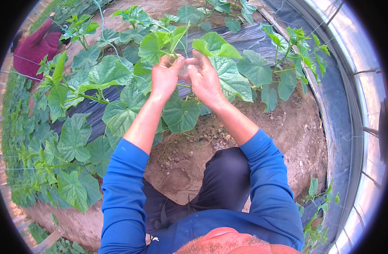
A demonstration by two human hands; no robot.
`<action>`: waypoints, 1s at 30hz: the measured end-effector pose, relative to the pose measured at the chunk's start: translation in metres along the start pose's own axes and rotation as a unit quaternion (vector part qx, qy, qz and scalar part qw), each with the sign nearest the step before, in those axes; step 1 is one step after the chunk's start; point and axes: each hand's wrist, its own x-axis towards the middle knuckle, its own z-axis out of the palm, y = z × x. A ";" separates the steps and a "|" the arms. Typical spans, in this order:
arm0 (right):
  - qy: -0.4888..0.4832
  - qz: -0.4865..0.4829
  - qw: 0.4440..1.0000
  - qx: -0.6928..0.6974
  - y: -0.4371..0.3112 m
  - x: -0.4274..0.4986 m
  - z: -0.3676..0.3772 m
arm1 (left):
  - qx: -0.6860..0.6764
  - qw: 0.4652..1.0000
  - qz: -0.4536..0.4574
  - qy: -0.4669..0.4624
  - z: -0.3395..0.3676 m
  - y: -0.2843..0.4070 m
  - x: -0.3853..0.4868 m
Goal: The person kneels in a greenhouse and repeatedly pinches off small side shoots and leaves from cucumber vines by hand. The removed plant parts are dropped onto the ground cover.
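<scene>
Both my hands are raised close together at the upper part of a leafy vine, which looks like a cucumber plant [156, 44]. My left hand [168, 71] has thumb and fingers pinched on the vine's thin stem or tendril, just under a bright green young leaf. Beside it, my right hand [203, 76] has its fingers curled towards the left one, below another young leaf [216, 46]; whether it grips a stem or string is not clear. A pale string rises near the fingertips. Larger leaves [183, 116] hang beneath my hands.
More vines [73, 139] fill the left side, with thin strings [102, 25] among them. Black plastic mulch film [244, 36] lies under the plants, over bare soil [276, 127]. A person in a dark red top [38, 49] is at the upper left. A curved greenhouse wall [368, 104] bounds the right.
</scene>
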 end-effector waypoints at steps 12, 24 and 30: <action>0.057 -0.200 0.933 -0.293 -0.008 0.006 -0.014 | 0.106 0.991 0.047 -0.070 0.002 0.009 -0.008; 0.060 -0.214 0.914 -0.340 -0.005 -0.004 -0.035 | 0.389 0.880 0.252 -0.104 -0.002 0.035 -0.004; 0.042 -0.167 0.934 -0.314 -0.001 -0.013 -0.048 | 0.207 0.932 0.232 -0.185 0.010 0.044 0.014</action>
